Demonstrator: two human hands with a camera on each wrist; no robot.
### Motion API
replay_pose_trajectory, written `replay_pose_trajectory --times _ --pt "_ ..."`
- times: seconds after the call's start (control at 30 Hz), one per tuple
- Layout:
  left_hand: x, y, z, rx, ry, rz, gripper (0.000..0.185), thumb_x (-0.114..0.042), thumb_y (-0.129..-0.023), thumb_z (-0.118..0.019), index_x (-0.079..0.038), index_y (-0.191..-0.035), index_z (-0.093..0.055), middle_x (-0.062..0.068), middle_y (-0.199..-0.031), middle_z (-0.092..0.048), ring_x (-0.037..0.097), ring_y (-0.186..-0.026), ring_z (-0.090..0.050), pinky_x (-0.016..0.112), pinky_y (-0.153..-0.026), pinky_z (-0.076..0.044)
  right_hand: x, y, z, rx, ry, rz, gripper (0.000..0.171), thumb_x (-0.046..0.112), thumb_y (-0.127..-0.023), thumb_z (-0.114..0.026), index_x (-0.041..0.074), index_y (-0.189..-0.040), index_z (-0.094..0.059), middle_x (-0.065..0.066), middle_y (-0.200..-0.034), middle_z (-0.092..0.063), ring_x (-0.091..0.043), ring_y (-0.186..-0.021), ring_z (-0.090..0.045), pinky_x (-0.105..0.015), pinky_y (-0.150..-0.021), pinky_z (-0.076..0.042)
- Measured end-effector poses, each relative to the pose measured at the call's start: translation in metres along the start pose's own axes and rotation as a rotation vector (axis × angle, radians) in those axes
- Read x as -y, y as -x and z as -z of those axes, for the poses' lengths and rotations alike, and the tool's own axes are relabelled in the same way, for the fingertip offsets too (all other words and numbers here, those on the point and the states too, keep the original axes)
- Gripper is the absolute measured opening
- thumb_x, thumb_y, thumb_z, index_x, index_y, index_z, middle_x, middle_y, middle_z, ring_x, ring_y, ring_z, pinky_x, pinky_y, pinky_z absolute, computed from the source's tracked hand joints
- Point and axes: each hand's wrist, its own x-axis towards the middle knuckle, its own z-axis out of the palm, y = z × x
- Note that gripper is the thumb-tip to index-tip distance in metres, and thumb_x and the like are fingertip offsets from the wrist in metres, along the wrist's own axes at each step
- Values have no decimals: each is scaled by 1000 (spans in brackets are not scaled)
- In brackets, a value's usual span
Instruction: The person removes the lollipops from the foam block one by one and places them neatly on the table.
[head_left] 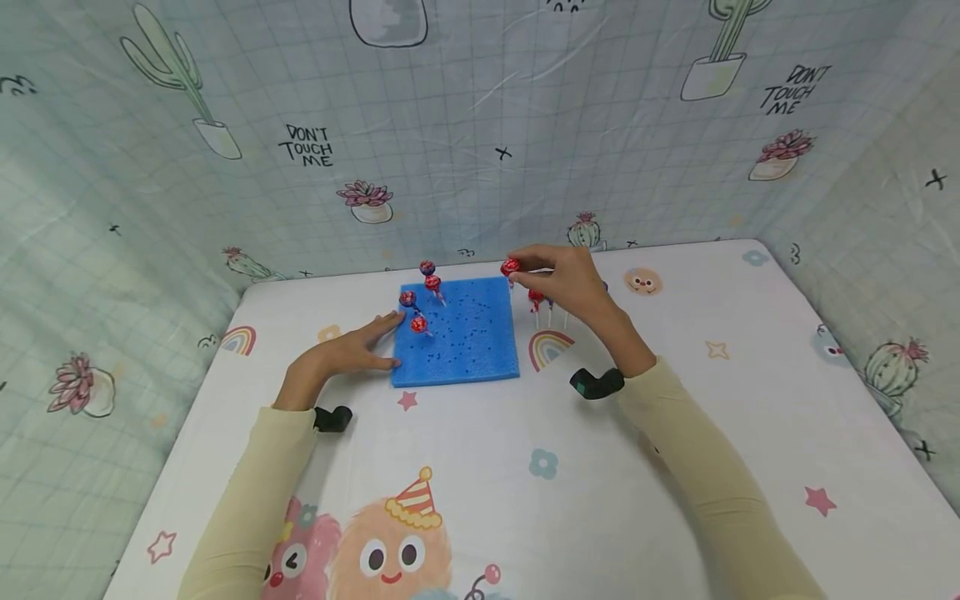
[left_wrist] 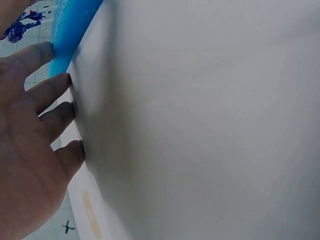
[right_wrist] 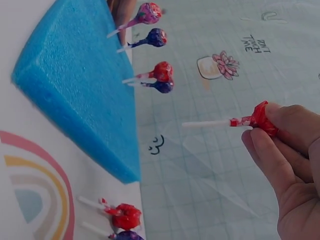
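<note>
A blue foam board (head_left: 476,346) lies flat on the table, and several wrapped lollipops (head_left: 418,324) stand upright in its left part on white sticks. My left hand (head_left: 348,346) touches the board's left edge with fingers spread; in the left wrist view its fingertips reach the side of the blue foam (left_wrist: 77,30). Above the board's far right corner, my right hand (head_left: 562,275) pinches a red-wrapped lollipop (right_wrist: 262,118) by its candy head between thumb and fingers. Its bare white stick points toward the board side in the right wrist view, apart from the foam.
Just right of the board, partly behind my right hand, stand more lollipops (head_left: 536,297), red and dark-wrapped, sticks downward. The white table (head_left: 480,433) has printed cartoon figures. A patterned cloth (head_left: 450,125) rises behind its far edge and along both sides. Black mounts (head_left: 596,384) sit at my wrists.
</note>
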Motion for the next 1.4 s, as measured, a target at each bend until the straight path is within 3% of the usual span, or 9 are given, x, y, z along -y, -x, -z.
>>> replay_pose_trajectory --times 0.63,0.87,1.4 --pt "2 0 -1 -5 8 -3 99 -46 -91 -71 -22 -165 -10 19 -170 1 44 -155 5 73 -117 -8 -7 9 35 -8 48 -41 35 12 -92 -76 12 -128 -72 -9 -119 -74 -26 -111 -71 -41 -90 -59" --pt "3 1 0 -5 24 -44 96 -40 -93 -70 -19 -165 -10 20 -170 0 43 -155 5 71 -119 -6 -12 12 40 -19 59 -41 35 11 -94 -74 9 -129 -71 -11 -122 -73 -27 -112 -70 -42 -92 -58" --pt "5 0 1 3 20 -43 97 -42 -93 -70 -19 -165 -10 19 -170 0 44 -155 5 71 -119 -5 -17 21 51 -34 107 -67 34 12 -96 -71 11 -130 -70 -12 -122 -71 -31 -111 -70 -45 -90 -59"
